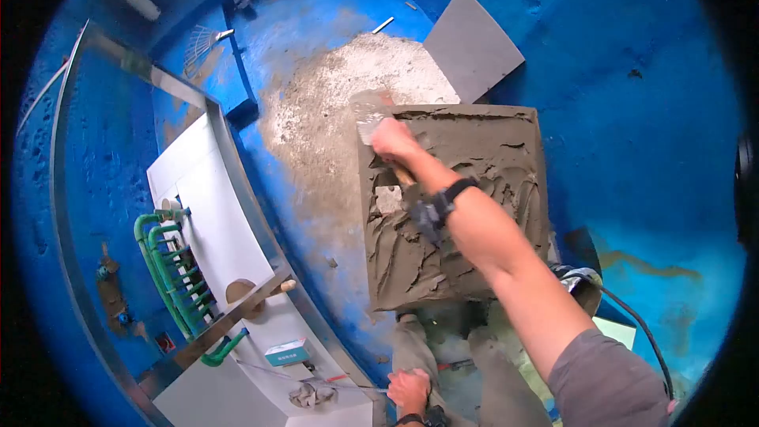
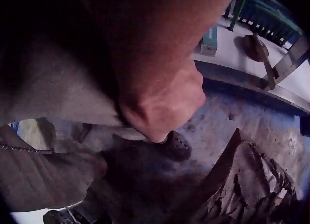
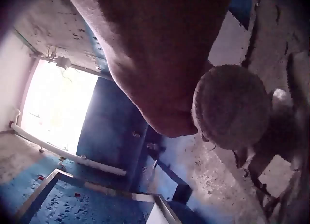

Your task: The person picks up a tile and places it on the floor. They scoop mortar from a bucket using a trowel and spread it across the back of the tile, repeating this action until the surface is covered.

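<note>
In the head view my right hand grips the wooden handle of a trowel. Its mortar-smeared metal blade lies over the far left corner of a square slab coated in wet grey mortar. Ridges and swirls mark the coat, and a small pale patch shows through at its left. The rounded handle end looms close in the right wrist view. My left hand rests loosely curled on my left leg, with its fingertips largely hidden.
A plain grey tile lies beyond the slab, beside rough whitish floor. To the left, a metal frame borders white panels with green pipes and a teal box. A dark hose runs at the right.
</note>
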### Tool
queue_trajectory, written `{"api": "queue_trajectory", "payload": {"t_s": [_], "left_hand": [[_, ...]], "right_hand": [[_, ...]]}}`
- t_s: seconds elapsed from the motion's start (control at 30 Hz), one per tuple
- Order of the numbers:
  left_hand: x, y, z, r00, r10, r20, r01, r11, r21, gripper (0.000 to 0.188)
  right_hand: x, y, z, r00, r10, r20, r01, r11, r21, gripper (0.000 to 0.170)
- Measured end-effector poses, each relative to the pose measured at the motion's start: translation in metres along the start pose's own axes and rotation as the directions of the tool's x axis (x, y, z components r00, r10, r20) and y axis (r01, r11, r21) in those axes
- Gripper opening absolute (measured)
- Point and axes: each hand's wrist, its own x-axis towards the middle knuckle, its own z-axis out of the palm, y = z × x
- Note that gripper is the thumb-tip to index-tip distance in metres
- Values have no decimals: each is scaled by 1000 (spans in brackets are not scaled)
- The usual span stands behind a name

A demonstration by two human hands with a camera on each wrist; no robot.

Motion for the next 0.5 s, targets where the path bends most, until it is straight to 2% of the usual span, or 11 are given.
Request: {"api": "queue_trajectory", "payload": {"t_s": [0.03,0.1,0.13,0.23,0.27,0.3,0.33,0.37,0.4,0.47,0.5], "left_hand": [[2,-1,2,1000,7,-15,-7,1000,6,51],[5,2,4,1000,7,-11,-7,999,37,51],[7,3,4,1000,5,3,-5,998,60,51],[1,18,-8,1000,20,5,-21,997,77,49],[-1,23,-9,999,41,10,-42,995,88,49],[-1,24,-11,999,45,3,-45,995,85,49],[0,25,-11,999,44,-6,-43,996,81,49],[1,26,-9,999,53,-6,-52,995,89,49],[3,26,-6,998,67,-15,-65,992,109,49],[6,32,-7,996,89,-28,-84,987,140,49],[5,39,-9,996,77,-34,-70,983,169,49]], "right_hand": [[11,-1,11,1000,3,-5,-3,1000,12,32],[27,4,23,987,-18,-162,7,998,-66,33],[32,12,20,990,74,-123,-75,997,-2,34],[10,57,-15,969,162,-187,-158,987,34,34],[17,81,-28,956,261,-135,-255,965,60,41],[30,113,-40,958,260,-119,-264,964,-18,41],[22,133,-62,925,329,-189,-329,944,29,39],[18,159,-85,948,272,-163,-293,949,-116,35],[26,196,-97,938,274,-214,-308,939,-151,34],[31,260,-132,935,303,-185,-342,909,-239,36],[59,313,-134,961,251,-117,-276,835,-477,38]]}}
